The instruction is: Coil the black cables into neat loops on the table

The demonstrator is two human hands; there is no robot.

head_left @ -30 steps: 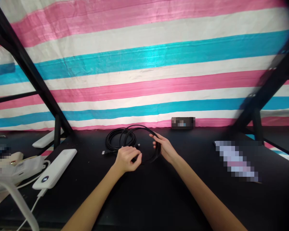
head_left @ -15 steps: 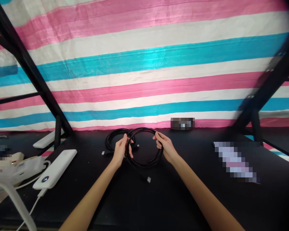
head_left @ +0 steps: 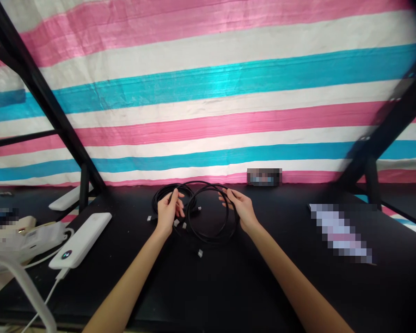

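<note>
A black cable point(head_left: 211, 240) is wound in loose loops between my hands. My right hand point(head_left: 241, 209) is closed on the right side of the loops, thumb on top. My left hand point(head_left: 168, 211) pinches a strand that arches away from the coil to the left. One silver plug point(head_left: 200, 253) dangles below the loops. Close to my left fingers are two more light-coloured plugs point(head_left: 184, 225); I cannot tell which cable they belong to. Behind my left hand lies a second coiled black cable point(head_left: 156, 199), partly hidden, with a silver plug point(head_left: 149, 218) at its left.
At left on the black table point(head_left: 208, 296) are a white power bank point(head_left: 81, 240) with a lead, another white slab point(head_left: 69, 199) and a white adapter point(head_left: 52, 236). A blurred flat item point(head_left: 341, 233) lies right, a blurred dark box point(head_left: 264, 177) at the back. Black frame bars point(head_left: 48, 101) flank both sides.
My left hand has moved a little left, drawing a strand away from the coil, so the loops spread wider. The hanging plug has swung left, and two plugs now show beside my left fingers.
</note>
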